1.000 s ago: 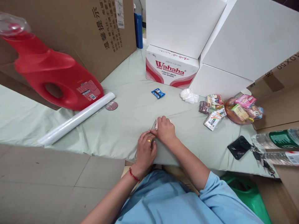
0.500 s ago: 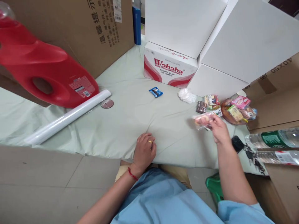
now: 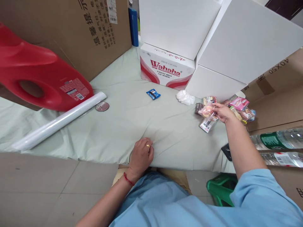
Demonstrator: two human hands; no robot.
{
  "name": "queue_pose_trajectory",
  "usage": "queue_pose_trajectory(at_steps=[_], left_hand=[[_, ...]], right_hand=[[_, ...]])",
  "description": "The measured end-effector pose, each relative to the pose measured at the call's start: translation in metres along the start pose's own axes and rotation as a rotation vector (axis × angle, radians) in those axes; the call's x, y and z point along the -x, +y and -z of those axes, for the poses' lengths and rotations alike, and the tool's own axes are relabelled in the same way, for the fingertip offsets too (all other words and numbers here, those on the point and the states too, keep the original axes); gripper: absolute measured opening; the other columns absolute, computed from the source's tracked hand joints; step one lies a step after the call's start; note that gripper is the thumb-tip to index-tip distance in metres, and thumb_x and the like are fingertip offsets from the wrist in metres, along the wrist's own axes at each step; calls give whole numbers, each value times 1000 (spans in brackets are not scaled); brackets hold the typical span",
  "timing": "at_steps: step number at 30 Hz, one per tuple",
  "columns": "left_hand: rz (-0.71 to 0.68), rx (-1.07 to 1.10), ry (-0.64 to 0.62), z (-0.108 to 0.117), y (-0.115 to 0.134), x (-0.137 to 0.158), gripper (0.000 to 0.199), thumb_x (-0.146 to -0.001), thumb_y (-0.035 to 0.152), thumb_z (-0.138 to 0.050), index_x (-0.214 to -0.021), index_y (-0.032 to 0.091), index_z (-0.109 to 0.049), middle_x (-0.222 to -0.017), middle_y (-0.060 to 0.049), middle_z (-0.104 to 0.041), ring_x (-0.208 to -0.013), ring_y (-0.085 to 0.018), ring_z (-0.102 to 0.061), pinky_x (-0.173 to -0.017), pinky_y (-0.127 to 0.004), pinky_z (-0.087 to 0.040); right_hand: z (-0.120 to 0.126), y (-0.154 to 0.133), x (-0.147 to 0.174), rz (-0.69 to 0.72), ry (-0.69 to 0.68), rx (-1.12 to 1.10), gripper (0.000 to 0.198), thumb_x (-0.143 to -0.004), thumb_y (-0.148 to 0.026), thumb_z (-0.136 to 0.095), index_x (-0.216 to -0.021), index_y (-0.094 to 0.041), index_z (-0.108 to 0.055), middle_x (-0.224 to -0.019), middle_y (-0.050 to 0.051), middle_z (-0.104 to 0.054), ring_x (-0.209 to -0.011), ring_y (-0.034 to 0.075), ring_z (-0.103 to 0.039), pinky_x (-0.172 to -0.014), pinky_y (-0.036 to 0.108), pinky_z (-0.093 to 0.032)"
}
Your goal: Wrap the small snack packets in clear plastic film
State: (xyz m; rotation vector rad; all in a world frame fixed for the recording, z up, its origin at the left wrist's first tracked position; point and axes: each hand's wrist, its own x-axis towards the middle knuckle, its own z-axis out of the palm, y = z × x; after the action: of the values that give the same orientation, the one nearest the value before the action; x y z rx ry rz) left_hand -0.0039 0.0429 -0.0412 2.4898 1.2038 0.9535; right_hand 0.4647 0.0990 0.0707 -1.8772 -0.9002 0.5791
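My right hand (image 3: 223, 113) pinches a snack packet in a clear wrapper with pinkish contents (image 3: 207, 111), just over a small group of packaged snacks. Under and around it are a dark brown cocoa packet (image 3: 198, 108), a packet with a picture on it (image 3: 209, 100) and a white packet with black print (image 3: 207, 125). Behind my fingers, a heap of snacks in a round brown bowl is partly hidden; a pink packet (image 3: 239, 103) tops it. My left hand (image 3: 142, 154) rests curled on the cloth near the table's front edge, with nothing visible in it.
A Wahaha carton (image 3: 167, 67) stands at the back beside white boxes (image 3: 227, 41). Crumpled clear plastic (image 3: 185, 97) and a blue packet (image 3: 153, 94) lie before it. Left are a red jug (image 3: 44, 75), a white roll (image 3: 61, 122) and a round disc (image 3: 102, 106). Plastic bottles (image 3: 274, 140) lie right.
My right hand has carried the clear-wrapped snack away from me, from in front of the snack group to over it. My left hand stays on the cloth. The view has shifted slightly right.
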Motion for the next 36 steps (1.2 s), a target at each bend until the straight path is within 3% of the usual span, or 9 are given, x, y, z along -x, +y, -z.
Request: queue_pose_trajectory(at_steps=[3, 5, 8, 15, 20, 24, 28, 31, 36], left_hand=[[-8, 1, 4, 1, 1, -1, 17, -94, 8, -53, -102, 19, -63, -104, -10, -72, -106, -26, -67, -94, -41, -56], [-14, -5, 9, 1, 1, -1, 17, -94, 8, -53, -102, 19, -63, -103, -10, -72, -106, -26, -67, -94, -42, -56], [-26, -8, 10, 1, 1, -1, 17, -93, 7, -54, -101, 19, -62, -102, -10, -71, -103, -27, -67, -92, -42, -57], [-32, 6, 100, 0, 2, 1, 20, -93, 6, -54, -106, 18, -62, -102, -11, -70, -107, -27, -66, -95, -44, -58], [-27, 47, 155, 2, 3, 2, 22, -92, 4, -54, -108, 18, -63, -103, -11, -69, -113, -28, -64, -100, -46, -58], [-36, 44, 138, 2, 3, 2, 22, -91, 4, -55, -105, 18, -63, -103, -11, -68, -113, -28, -63, -99, -46, -58], [-27, 26, 121, 2, 3, 2, 20, -90, 4, -55, -102, 18, -63, -100, -11, -68, -110, -28, -63, -96, -45, -59], [-19, 21, 116, 2, 4, 2, 20, -89, 4, -55, -100, 18, -63, -98, -10, -67, -109, -28, -63, -97, -45, -59], [-32, 7, 89, 3, 5, 2, 19, -88, 4, -55, -99, 17, -65, -97, -11, -68, -108, -28, -63, -96, -44, -58]], right_hand=[[-28, -1, 13, -72, -364, 253, 26, -78, -10, -71, -103, -18, -78, -86, 7, -78, -70, 19, -71, -67, 31, -59], [-48, 0, 23, 24, -486, 606, 32, -83, -9, -66, -111, -20, -77, -97, 6, -80, -83, 20, -73, -76, 28, -56], [-69, 2, 36, 153, -426, 982, 33, -81, -6, -66, -110, -16, -77, -103, 12, -79, -95, 26, -71, -84, 31, -51], [-78, -15, 61, 297, -170, 1299, 30, -99, -20, -49, -104, -15, -78, -114, 22, -73, -119, 35, -61, -81, 35, -45], [-111, -47, 61, 346, -116, 1199, 38, -104, -29, -43, -112, -21, -79, -107, 15, -78, -96, 29, -69, -78, 34, -44], [-171, -63, 45, 472, -211, 995, 34, -99, -24, -48, -108, -21, -81, -109, 13, -79, -97, 29, -70, -80, 34, -46], [-212, -65, 14, 444, -167, 720, 35, -94, -21, -49, -112, -22, -80, -113, 10, -79, -101, 27, -70, -88, 35, -50], [-198, -54, -14, 426, 31, 525, 35, -89, -20, -49, -107, -18, -78, -110, 12, -78, -101, 26, -70, -96, 38, -51], [-126, -32, -46, 411, 276, 511, 31, -83, -17, -49, -97, -20, -77, -104, 10, -72, -85, 25, -66, -97, 46, -52]])
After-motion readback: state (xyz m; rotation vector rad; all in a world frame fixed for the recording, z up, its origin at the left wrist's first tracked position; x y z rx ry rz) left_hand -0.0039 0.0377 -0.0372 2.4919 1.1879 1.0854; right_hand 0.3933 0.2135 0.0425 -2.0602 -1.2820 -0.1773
